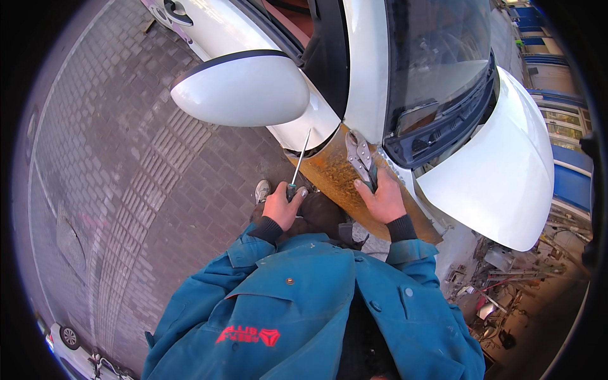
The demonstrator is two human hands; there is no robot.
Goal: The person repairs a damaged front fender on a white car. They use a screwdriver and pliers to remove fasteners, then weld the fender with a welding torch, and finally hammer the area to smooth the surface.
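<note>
Gripping a screwdriver (299, 160) in the head view, the left hand (280, 209) was just left of the rust-brown body panel (330, 178), fingers curled snugly round the handle. The shaft pointed away from the wearer, leaning slightly right, its tip near the panel's far left corner, in front of the white door (324, 118); whether it touched metal could not be told. The right hand (386, 201), nearer to the panel, was over its right side, closed around the handles of the locking pliers (358, 154) with the thumb on top and the other fingers mostly hidden. Their head lay over the panel's far end, long axis leaning left, so both tools angled toward each other there. Whether the pliers bit on anything could not be told. Beyond the panel to the left was the white wing mirror (244, 90); to its right, the white bonnet (503, 180).
</note>
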